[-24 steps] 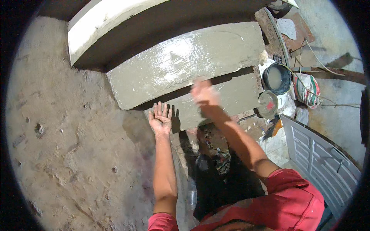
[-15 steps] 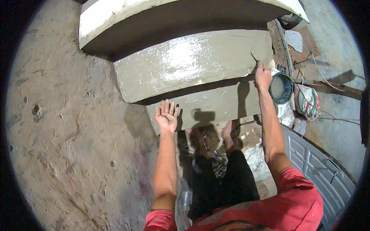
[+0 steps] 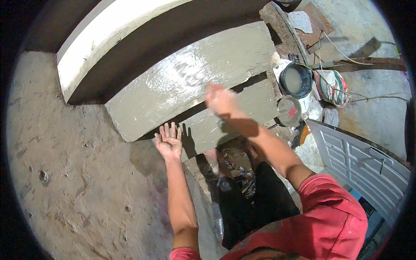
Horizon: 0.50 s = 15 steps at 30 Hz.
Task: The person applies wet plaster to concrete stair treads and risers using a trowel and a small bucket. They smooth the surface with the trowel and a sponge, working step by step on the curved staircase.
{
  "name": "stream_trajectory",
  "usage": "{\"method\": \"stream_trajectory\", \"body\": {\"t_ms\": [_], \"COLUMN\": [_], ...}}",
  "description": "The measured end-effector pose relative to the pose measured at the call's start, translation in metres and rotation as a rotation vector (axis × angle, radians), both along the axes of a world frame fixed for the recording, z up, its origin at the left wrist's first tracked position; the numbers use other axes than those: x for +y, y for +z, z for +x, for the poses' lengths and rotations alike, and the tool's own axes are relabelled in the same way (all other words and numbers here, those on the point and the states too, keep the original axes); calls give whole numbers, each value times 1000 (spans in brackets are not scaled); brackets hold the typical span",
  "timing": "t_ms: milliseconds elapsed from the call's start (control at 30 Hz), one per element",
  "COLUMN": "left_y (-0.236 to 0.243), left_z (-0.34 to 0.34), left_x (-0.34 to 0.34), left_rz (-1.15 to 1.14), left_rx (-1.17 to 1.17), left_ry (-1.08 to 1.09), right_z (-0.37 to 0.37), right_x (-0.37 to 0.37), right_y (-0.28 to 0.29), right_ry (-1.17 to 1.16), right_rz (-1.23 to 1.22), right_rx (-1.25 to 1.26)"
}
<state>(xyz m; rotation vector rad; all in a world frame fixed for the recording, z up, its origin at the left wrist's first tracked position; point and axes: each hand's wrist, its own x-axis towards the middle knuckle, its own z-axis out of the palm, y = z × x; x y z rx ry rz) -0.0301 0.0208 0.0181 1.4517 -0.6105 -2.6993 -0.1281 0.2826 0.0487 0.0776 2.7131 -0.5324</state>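
Note:
My right hand (image 3: 221, 100), smeared by motion, is closed over the front edge of the upper step (image 3: 242, 52). It grips a trowel (image 3: 195, 77) whose thin blade is a dark blur against the shiny wet cement. Smooth grey cement coats this step, with a bright glare on its middle. My left hand (image 3: 170, 144) is open, palm up with fingers spread, and holds nothing. It hovers near the left end of the lower step (image 3: 255, 99), which is also coated in grey cement.
A rough plastered wall (image 3: 78, 173) lies on the left; a white-faced ledge (image 3: 99, 39) rises behind the upper step. On the right are a black bucket (image 3: 295, 81) of cloudy liquid, a round tub (image 3: 289, 111), a striped sack (image 3: 333, 88), cables and a grey panelled door (image 3: 359, 151).
My right hand has swept left from the right end of the upper step to its middle. The view has turned and shifted, and the round tub now shows. My left hand stays open.

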Motion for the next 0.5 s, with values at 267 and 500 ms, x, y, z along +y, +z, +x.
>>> {"method": "stream_trajectory", "body": {"t_ms": [267,500], "left_y": [-18,-23], "left_z": [67,148], "left_x": [1,48], "left_rz": [-16,-138], "left_rx": [-162,-392], "left_ry": [-9,-356], "right_z": [67,263], "right_x": [275,339], "right_y": [-13,-36], "right_ry": [-856,-1068], "right_rz": [33,268], "right_rx": [392,145]}}
